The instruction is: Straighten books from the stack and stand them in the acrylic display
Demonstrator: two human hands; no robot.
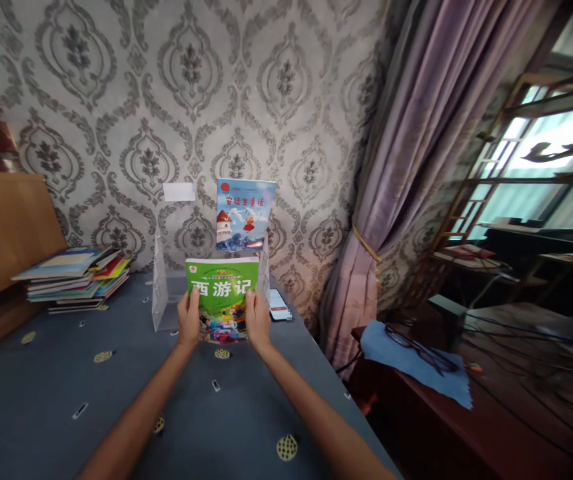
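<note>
A green picture book (222, 303) with large white characters is held upright, its cover facing me. My left hand (189, 319) grips its left edge, thumb on the cover. On the opposite edge my right hand (257, 319) has the same hold. Just behind the green book stands a clear plastic rack (160, 283). A blue picture book (244, 215) with a red-roofed tower on its cover rests upright high on the rack's right side. To its left, a blank white label (179, 192) shows on the rack. The green book hides the rack's lower middle.
A messy stack of thin books (74, 277) lies at the left, beside a wooden cabinet (11, 227). Right of the rack lies a phone (279, 305). Beyond the bed-like blue surface (131, 380), glasses (421, 348) rest on a blue cloth (396, 357). A purple curtain (401, 133) hangs at right.
</note>
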